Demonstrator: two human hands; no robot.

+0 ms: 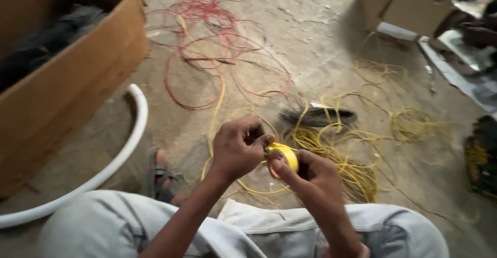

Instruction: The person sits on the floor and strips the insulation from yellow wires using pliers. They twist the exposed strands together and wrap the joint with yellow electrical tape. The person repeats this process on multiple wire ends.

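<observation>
Yellow round tape roll [284, 155] sat between our hands, above tangled yellow wire heap [341, 159]; right hand [310, 172] pinched roll, left hand [235, 149] fingers curled at its edge.

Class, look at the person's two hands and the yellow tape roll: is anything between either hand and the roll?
Nothing visible: the left hand and right hand both already touch the yellow tape roll.

- the yellow tape roll [284, 156] is mostly covered by the right hand [310, 172] and left hand [235, 149], can't see its hole
- big cardboard box [67, 82] runs off the left edge, dark stuff inside is just blur
- white pipe [132, 133] gets cut off at the left edge
- someone's hand [479, 32] far right is blurry and half out of frame
</observation>
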